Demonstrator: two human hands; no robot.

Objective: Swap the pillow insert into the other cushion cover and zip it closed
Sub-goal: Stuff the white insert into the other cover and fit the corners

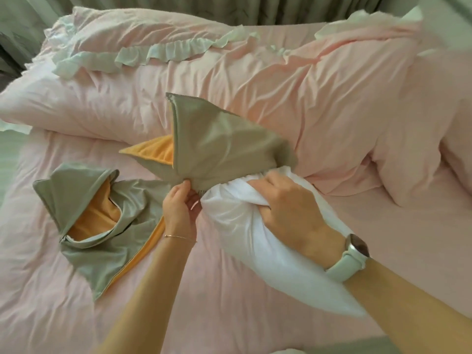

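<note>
A white pillow insert (255, 241) lies across the pink bed, its upper end bunched at the mouth of a sage-green cushion cover (217, 141) with an orange side. My right hand (286, 205) grips the insert's bunched end. My left hand (180, 208) pinches the edge of that cover's opening. A second green and orange cushion cover (94, 221) lies crumpled on the bed at the left, its zip gaping and the orange inside showing.
Pink bed sheet (229, 302) covers the bed. Large pink pillows (344, 103) with a white frill lie across the back. Green curtains (255, 8) hang behind. A pale floor strip shows at the left edge.
</note>
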